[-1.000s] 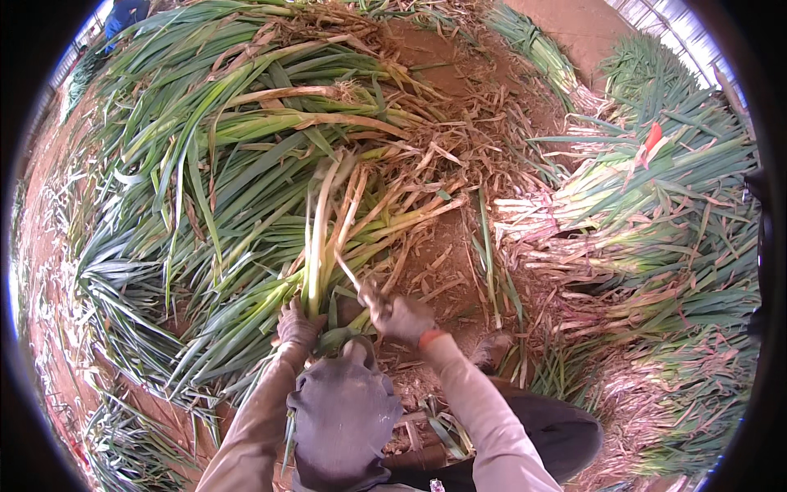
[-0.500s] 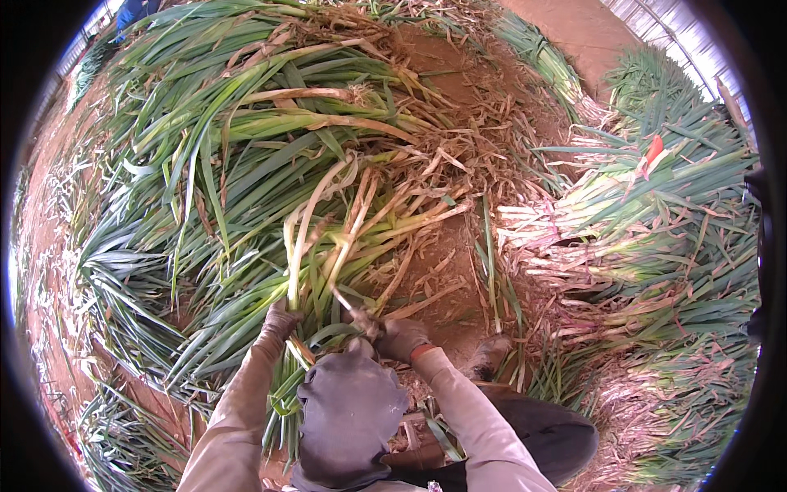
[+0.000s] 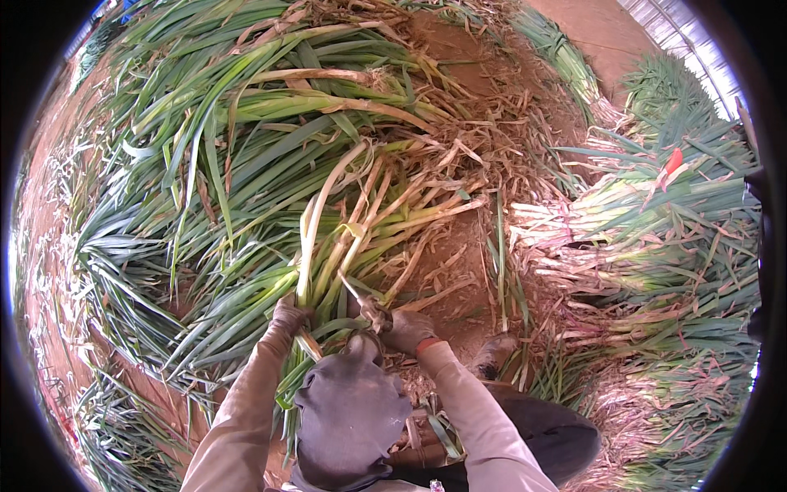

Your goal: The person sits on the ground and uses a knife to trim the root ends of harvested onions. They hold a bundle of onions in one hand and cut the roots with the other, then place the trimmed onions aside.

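My left hand (image 3: 291, 318), in a dirty glove, is closed around the lower part of pale green onion stalks (image 3: 307, 254). Their leafy ends trail below it, beside my leg. My right hand (image 3: 407, 331), with an orange-red band at the wrist, is closed at the muddy root end (image 3: 376, 314) of a green onion; its fingers are partly hidden. From that root a thin white stem slants up toward the other stalks. Just below both hands lies a dark grey rounded pad (image 3: 352, 418) over my leg.
A big heap of loose green onions (image 3: 270, 172) spreads ahead and to the left. Tied bundles (image 3: 623, 213) line the right side, one with a red-orange piece (image 3: 674, 161) on top. Dry peelings (image 3: 492, 156) cover the reddish soil between. My dark shoe (image 3: 557, 430) is at lower right.
The view has shifted slightly, so the heap and bundles sit a little farther right. Both hands keep their grip, and the right hand with the root end has moved slightly up and right.
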`<state>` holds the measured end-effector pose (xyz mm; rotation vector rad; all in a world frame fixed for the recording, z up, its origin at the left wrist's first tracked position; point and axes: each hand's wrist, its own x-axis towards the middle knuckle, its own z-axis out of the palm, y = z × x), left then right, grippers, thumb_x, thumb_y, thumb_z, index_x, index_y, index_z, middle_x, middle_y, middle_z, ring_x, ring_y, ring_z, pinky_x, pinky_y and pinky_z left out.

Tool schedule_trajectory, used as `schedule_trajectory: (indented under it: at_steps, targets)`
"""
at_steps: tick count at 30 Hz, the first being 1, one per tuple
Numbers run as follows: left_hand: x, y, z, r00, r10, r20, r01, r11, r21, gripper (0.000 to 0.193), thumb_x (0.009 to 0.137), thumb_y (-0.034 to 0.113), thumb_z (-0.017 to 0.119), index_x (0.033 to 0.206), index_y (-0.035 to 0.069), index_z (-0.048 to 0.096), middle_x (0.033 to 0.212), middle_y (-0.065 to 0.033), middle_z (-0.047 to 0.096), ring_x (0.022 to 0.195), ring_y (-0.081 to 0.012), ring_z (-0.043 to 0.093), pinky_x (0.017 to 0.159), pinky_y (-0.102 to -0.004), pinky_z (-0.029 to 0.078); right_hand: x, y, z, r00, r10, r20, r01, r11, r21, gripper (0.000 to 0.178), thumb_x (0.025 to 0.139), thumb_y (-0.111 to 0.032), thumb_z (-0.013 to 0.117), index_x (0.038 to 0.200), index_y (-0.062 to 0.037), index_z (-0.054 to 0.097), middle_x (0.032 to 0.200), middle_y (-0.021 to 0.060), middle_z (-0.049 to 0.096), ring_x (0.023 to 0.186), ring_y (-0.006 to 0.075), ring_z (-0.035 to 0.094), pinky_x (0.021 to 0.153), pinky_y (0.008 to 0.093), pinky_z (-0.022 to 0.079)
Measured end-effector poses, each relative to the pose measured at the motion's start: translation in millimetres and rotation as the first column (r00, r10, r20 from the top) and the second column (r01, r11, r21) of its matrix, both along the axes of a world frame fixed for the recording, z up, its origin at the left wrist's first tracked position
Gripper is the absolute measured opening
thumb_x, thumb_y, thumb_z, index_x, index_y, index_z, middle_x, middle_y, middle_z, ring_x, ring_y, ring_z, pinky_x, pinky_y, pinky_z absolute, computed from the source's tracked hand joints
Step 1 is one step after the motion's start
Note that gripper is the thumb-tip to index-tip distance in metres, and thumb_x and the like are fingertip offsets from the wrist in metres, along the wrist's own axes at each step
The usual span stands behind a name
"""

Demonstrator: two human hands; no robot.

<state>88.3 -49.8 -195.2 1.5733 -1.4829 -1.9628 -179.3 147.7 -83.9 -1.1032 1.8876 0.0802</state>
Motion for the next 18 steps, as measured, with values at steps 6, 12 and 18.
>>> schedule_trajectory:
  at_steps: [6, 12, 18]
  targets:
    - [-46, 9, 57, 0.972, -0.188, 0.143, 0.204, 0.973, -0.108, 0.041, 0.076, 0.010, 0.075, 0.116, 0.002, 0.067, 0.094, -0.0069, 0.072, 0.079, -0.0167, 0.064, 0.075, -0.0324, 0.054, -7, 37, -42, 0.999, 0.003, -0.053, -0.003, 1.000, -0.003, 0.062, 0.084, -0.067, 0.054, 0.125, -0.0217, 0.067, 0.102, 0.0205, 0.072, 0.097, 0.0381, 0.070, 0.085, 0.0451, 0.055]
    - [-21, 16, 30, 0.997, -0.055, 0.052, 0.060, 0.994, -0.088, 0.046, 0.078, 0.013, 0.077, 0.121, 0.003, 0.065, 0.096, -0.0080, 0.073, 0.079, -0.0175, 0.065, 0.076, -0.0335, 0.054, -31, -32, 52, 0.955, -0.273, -0.118, 0.272, 0.962, -0.021, 0.057, 0.086, -0.061, 0.055, 0.103, -0.0105, 0.074, 0.098, 0.0220, 0.073, 0.093, 0.0393, 0.071, 0.078, 0.0464, 0.057]
    - [-45, 39, 41, 0.954, -0.146, 0.263, 0.194, 0.967, -0.167, 0.045, 0.075, 0.025, 0.082, 0.111, 0.003, 0.067, 0.092, -0.0113, 0.072, 0.078, -0.0220, 0.066, 0.076, -0.0367, 0.054, -43, -36, 57, 0.948, -0.297, -0.116, 0.301, 0.953, 0.018, 0.063, 0.088, -0.065, 0.052, 0.100, -0.0083, 0.076, 0.098, 0.0237, 0.072, 0.094, 0.0382, 0.072, 0.081, 0.0470, 0.056]
